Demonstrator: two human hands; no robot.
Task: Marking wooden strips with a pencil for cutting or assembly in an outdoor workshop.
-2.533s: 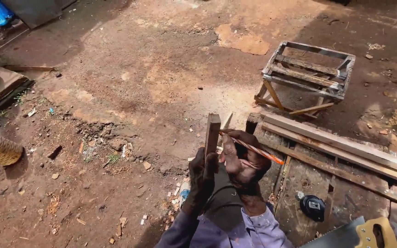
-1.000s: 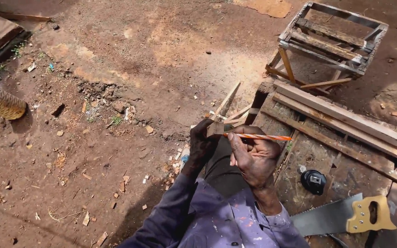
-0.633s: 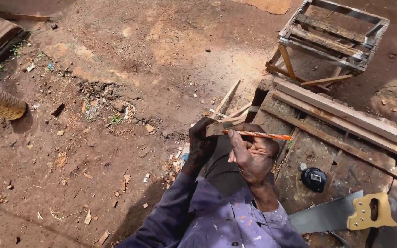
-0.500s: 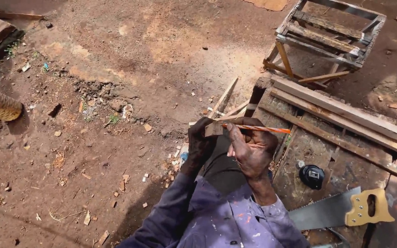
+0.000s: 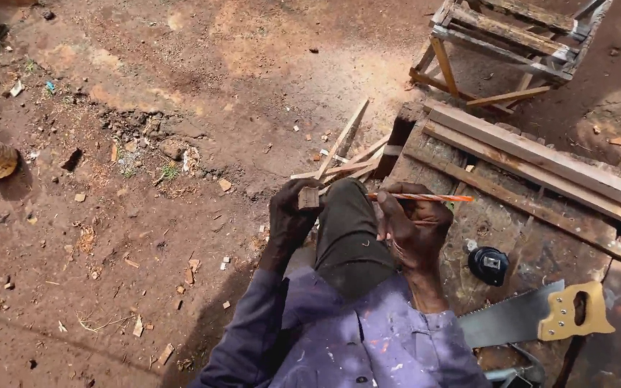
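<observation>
Outdoors, red dirt ground (image 5: 145, 237), worn workbench (image 5: 540, 237)

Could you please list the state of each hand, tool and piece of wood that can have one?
left hand: closed around a small wood block, resting at the raised knee.
right hand: gripping an orange pencil, held level.
handsaw: lying flat on the workbench, untouched.
tape measure: lying on the bench, tape not drawn out.
long planks: lying flat, side by side.
wooden frame: standing on the ground.

The wooden block (image 5: 308, 197), earlier held upright, now lies low on the raised knee (image 5: 346, 215).
</observation>
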